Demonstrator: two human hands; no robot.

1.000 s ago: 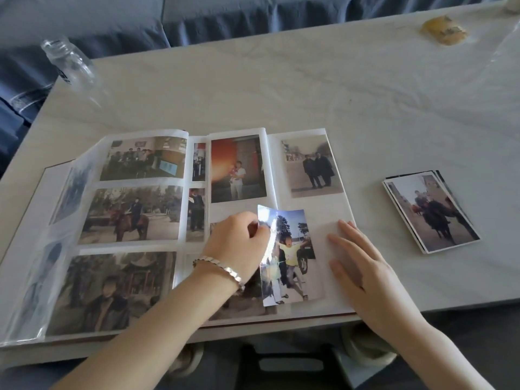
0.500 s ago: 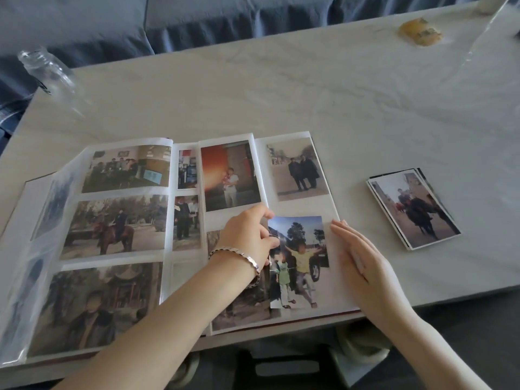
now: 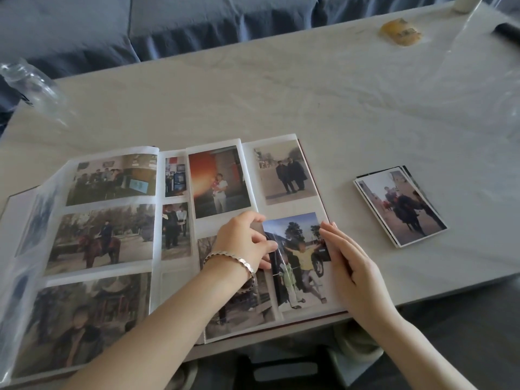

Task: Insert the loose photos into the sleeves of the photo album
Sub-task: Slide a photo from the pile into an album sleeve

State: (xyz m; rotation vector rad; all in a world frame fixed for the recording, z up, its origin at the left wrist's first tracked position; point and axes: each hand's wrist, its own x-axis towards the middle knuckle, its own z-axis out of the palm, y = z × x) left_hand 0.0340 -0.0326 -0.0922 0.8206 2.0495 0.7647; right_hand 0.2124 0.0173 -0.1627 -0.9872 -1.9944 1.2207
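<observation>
Glossy photo (image 3: 299, 257) on album (image 3: 156, 266): long axis near-far, top away.

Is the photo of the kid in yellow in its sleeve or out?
Mostly in, it seems: the photo lies flat in the lower-right slot, film glare crossing it; the left hand pinches its left edge.

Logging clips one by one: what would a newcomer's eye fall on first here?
The open photo album lies at the near edge of the table. On its right page the left hand pinches the left edge of a bright photo; the right hand lies flat beside it. A stack of loose photos lies right of the album.
</observation>
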